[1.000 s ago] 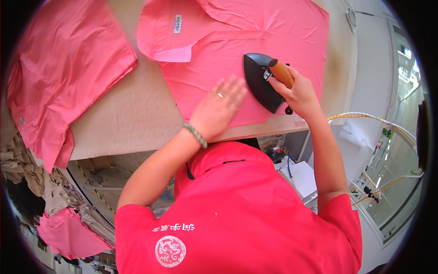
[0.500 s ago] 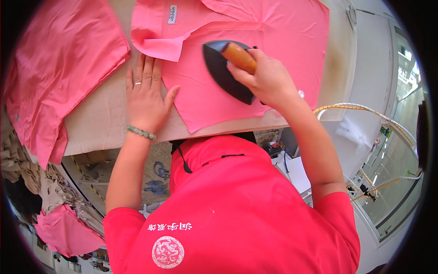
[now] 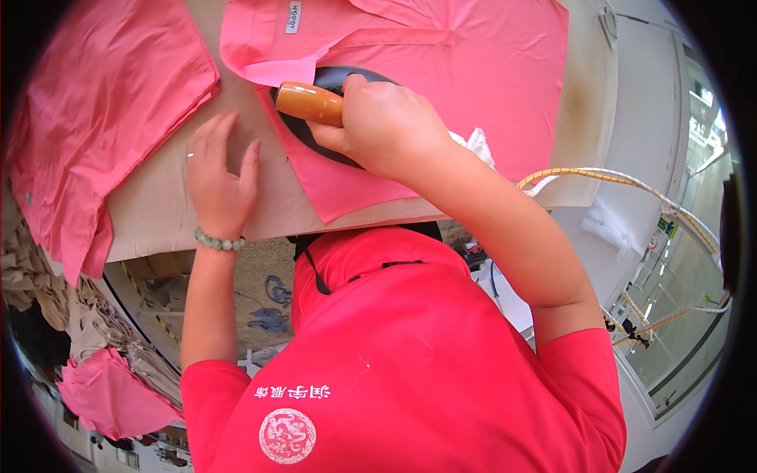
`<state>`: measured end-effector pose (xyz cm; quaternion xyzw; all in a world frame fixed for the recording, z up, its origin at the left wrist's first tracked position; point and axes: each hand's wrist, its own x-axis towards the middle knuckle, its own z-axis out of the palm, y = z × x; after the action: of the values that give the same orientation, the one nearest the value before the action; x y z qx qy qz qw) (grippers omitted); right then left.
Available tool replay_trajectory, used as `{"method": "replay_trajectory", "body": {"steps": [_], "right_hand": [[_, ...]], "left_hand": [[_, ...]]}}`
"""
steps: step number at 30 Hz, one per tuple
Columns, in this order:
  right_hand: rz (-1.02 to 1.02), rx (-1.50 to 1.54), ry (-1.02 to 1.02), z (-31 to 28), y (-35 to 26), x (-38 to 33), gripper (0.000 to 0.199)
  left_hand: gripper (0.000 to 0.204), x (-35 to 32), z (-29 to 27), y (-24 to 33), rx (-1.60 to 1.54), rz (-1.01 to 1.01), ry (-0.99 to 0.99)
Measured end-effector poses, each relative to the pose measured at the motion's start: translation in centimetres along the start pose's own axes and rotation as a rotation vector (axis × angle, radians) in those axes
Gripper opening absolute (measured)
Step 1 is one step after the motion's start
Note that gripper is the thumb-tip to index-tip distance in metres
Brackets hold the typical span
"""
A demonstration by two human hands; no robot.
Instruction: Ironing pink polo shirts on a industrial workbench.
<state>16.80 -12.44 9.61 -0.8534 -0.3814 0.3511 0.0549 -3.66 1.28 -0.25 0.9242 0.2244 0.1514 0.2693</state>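
My right hand (image 3: 382, 122) is closed round the wooden handle of a dark clothes iron (image 3: 327, 150). The iron rests on a pink garment (image 3: 489, 94) laid out on the pale covered table, close to the garment's left edge. A folded-over band of the garment with a small white label meets the iron's far side. To the left, my left hand (image 3: 217, 169) is on or just above the bare table cover (image 3: 158, 205), fingers slightly curled and thumb apart, holding nothing. It wears a ring and a green bead bracelet. The iron's underside is hidden.
Another pink garment (image 3: 110, 102) lies at the table's left and hangs over the near edge. A yellow-and-white hose (image 3: 615, 180) runs from the iron's side to the right. Beige cloth (image 3: 102, 331) and a pink piece (image 3: 118, 394) are heaped lower left.
My right hand has slid the iron left across the garment toward its edge. My left hand has drawn back left and nearer to me, away from the garment's edge.
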Motion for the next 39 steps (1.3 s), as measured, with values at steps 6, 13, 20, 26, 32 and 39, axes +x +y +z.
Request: {"method": "replay_trajectory", "body": {"steps": [6, 13, 20, 26, 32, 39], "right_hand": [[-0.004, -0.034, 0.029, 0.0, -0.8, 0.4, 0.06], [0.121, 0.006, 0.088, -0.7, 2.0, -1.0, 0.066], [0.157, -0.013, 0.064, -0.6, 2.3, -0.5, 0.062], [0.013, -0.018, 0.034, 0.2, -0.9, 0.8, 0.056], [-0.124, -0.032, 0.069, 0.4, -1.7, 1.7, 0.052], [-0.182, -0.106, -0.029, 0.5, -2.0, 1.0, 0.05]], "left_hand": [[0.047, 6.8, -1.3, 0.9, -0.159, -0.054, -0.041], [0.02, 9.2, 0.7, -2.2, 0.018, -0.036, -0.217], [0.02, 9.7, 0.9, -2.6, -0.001, 0.009, -0.201], [0.028, 7.8, 1.2, -1.3, -0.007, -0.05, 0.098], [0.018, -4.2, 1.7, 4.6, -0.196, -0.176, 0.067], [0.008, -10.5, 1.0, 8.5, -0.46, -0.578, 0.052]]}}
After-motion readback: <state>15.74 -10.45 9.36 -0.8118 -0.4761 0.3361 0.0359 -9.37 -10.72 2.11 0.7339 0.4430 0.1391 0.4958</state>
